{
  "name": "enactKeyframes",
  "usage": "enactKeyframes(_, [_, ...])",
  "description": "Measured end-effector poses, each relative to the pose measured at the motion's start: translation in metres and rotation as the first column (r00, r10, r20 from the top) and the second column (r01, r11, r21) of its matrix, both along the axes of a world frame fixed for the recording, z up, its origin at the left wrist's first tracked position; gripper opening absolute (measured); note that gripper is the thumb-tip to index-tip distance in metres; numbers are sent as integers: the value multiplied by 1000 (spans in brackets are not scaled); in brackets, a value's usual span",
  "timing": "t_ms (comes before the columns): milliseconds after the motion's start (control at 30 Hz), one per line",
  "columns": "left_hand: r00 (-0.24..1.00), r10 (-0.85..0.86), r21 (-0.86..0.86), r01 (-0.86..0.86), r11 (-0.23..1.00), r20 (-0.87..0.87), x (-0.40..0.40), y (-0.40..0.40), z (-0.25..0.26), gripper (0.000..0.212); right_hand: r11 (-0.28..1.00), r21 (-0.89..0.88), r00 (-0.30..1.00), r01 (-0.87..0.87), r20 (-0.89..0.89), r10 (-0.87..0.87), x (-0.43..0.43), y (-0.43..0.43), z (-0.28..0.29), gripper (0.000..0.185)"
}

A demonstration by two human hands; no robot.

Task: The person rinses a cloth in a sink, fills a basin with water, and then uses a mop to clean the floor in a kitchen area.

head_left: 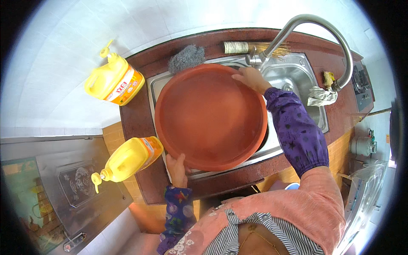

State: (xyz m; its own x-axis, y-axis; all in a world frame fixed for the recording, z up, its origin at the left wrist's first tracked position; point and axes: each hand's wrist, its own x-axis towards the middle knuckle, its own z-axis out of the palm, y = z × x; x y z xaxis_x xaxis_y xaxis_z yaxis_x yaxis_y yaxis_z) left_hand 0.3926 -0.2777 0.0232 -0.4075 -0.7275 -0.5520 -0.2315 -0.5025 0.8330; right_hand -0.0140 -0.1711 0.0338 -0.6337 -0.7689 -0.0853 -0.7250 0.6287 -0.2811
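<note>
A large round reddish-brown basin (pixel 210 118), apparently plastic, rests over the left part of the stainless-steel sink (pixel 270 140). My left hand (pixel 177 169) grips its near-left rim, the thumb up against the side and some fingers hidden beneath. At the far-right rim, my right hand (pixel 251 79) holds on with its fingertips over the edge, close to the faucet base. Both forearms wear patterned sleeve covers. Behind the basin lies a grey steel-wool scourer (pixel 187 59). The sink bowl under the basin is mostly hidden.
Two yellow pump jugs (pixel 116 81) (pixel 134 157) stand on the counter's left side. A tall curved faucet (pixel 318 19) arches over the right bowl (pixel 287 76), a cloth (pixel 320 96) near its spout. A bound stick brush (pixel 237 47) lies behind. A gas stove (pixel 360 79) sits far right.
</note>
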Motion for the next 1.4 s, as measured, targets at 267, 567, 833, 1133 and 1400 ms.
enactKeyframes(267, [996, 29, -4, -29, 1000, -90, -5, -3, 16, 32, 972, -218, 996, 84, 17, -82, 4, 12, -2, 44])
enactKeyframes(567, [986, -69, -124, 51, 991, -149, -2, 5, 63, 26, 933, -286, 975, 218, 97, -198, 18, 42, 39, 42])
enactKeyframes(833, [958, -243, -151, 221, 964, -150, -13, 26, 134, 19, 886, -338, 948, 317, 118, -294, 35, 126, 96, 44])
enactKeyframes(1133, [824, -565, -215, 544, 811, -45, -26, 95, 177, 19, 731, -418, 821, 539, 65, -568, 104, 301, 125, 40])
enactKeyframes(1400, [498, -857, -248, 820, 515, -131, -40, 213, 198, 19, 522, -250, 561, 815, 115, -820, 219, 486, 174, 48])
